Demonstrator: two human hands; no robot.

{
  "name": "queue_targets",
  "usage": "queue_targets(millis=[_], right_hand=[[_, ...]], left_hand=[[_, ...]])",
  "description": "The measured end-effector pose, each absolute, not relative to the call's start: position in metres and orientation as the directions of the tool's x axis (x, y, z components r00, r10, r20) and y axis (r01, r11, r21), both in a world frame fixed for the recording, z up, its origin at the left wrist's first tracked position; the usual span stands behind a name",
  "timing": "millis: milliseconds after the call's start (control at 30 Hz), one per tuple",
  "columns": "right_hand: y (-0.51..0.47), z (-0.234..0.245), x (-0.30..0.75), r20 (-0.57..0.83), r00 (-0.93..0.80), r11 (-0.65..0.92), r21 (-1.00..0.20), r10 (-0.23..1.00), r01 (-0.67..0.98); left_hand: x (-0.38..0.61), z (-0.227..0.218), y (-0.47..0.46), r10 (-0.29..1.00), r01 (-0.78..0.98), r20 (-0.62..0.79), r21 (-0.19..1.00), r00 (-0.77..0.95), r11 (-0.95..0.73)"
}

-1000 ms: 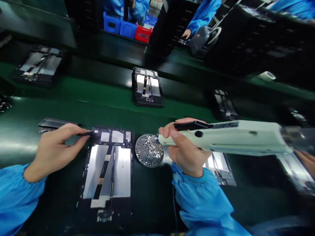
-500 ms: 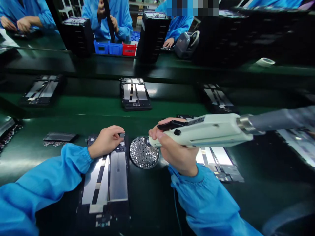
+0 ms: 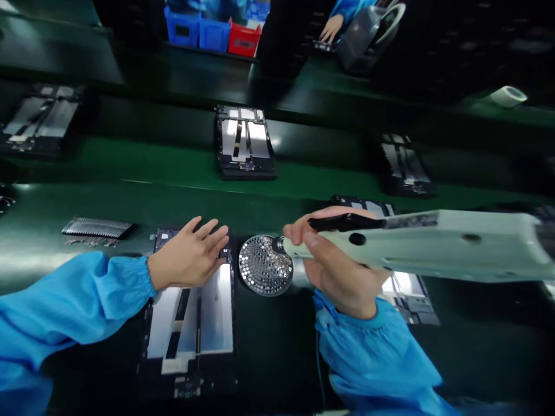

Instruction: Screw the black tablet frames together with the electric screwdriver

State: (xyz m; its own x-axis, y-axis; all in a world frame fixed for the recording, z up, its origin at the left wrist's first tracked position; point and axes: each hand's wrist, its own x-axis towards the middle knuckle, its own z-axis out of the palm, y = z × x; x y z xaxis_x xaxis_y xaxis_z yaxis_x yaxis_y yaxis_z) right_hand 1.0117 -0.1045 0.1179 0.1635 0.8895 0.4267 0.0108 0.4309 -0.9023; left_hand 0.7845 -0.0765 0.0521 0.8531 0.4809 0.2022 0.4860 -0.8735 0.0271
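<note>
My left hand [image 3: 191, 257] lies flat with its fingers stretched out on the top end of a black tablet chassis [image 3: 191, 323] with silver panels, on the dark bench in front of me. My right hand [image 3: 333, 260] is wrapped round a pale electric screwdriver [image 3: 416, 242], held nearly level. Its tip rests at the right rim of a round dish of small silver screws [image 3: 262, 267], which sits just right of the chassis.
A second chassis [image 3: 403, 289] lies under the screwdriver to the right. A stack of thin dark strips [image 3: 97, 227] sits left. More chassis [image 3: 244, 141] ride the green conveyor behind. Blue and red bins [image 3: 217, 34], another person's hand [image 3: 330, 26] and a tape roll [image 3: 505, 95] are beyond.
My left hand went from pinching a small part at the chassis's top left, across to its top right, and now lies open and flat there. The screwdriver stayed at the screw dish.
</note>
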Motion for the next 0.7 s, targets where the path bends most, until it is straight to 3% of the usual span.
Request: queue_targets(millis=[267, 700], right_hand=[[-0.103, 0.115, 0.997, 0.415, 0.159, 0.42, -0.908, 0.896, 0.002], [-0.099, 0.116, 0.959, 0.345, -0.047, 0.348, -0.935, 0.937, 0.07]], left_hand=[[0.774, 0.057, -0.105, 0.532, 0.523, 0.129, 0.103, 0.837, -0.846], [0.777, 0.044, -0.104, 0.508, 0.486, 0.35, 0.156, 0.787, -0.86]])
